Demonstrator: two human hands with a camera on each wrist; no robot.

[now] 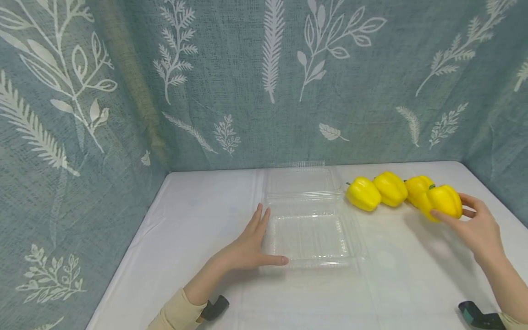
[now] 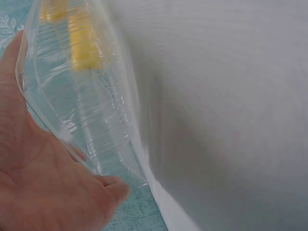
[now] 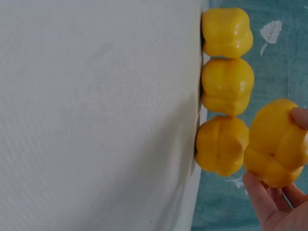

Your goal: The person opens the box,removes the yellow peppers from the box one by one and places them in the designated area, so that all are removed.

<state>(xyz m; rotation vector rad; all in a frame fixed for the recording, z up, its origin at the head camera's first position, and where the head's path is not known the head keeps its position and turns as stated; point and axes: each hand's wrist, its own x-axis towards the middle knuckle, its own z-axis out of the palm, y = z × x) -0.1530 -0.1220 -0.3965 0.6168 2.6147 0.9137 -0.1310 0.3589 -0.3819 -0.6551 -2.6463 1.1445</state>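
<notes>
A clear plastic clamshell container (image 1: 309, 236) lies unfolded, its lid (image 1: 303, 181) laid back toward the curtain. My left hand (image 1: 251, 245) touches the tray's left side with fingers and thumb spread straight, the thumb along its front edge. The left wrist view shows that hand (image 2: 53, 178) against the clear wall. My right hand (image 1: 480, 224) grips a yellow bell pepper (image 1: 443, 201) between thumb and fingers, raised off the table. In the right wrist view the held pepper (image 3: 274, 144) hangs beside three others in a row.
Three yellow bell peppers, the left (image 1: 364, 194), middle (image 1: 390, 189) and right one (image 1: 415, 187), lie right of the container. A white cloth (image 1: 198, 206) covers the table. Behind it hangs a blue-green leaf-patterned curtain (image 1: 243, 82), with more curtain at both sides.
</notes>
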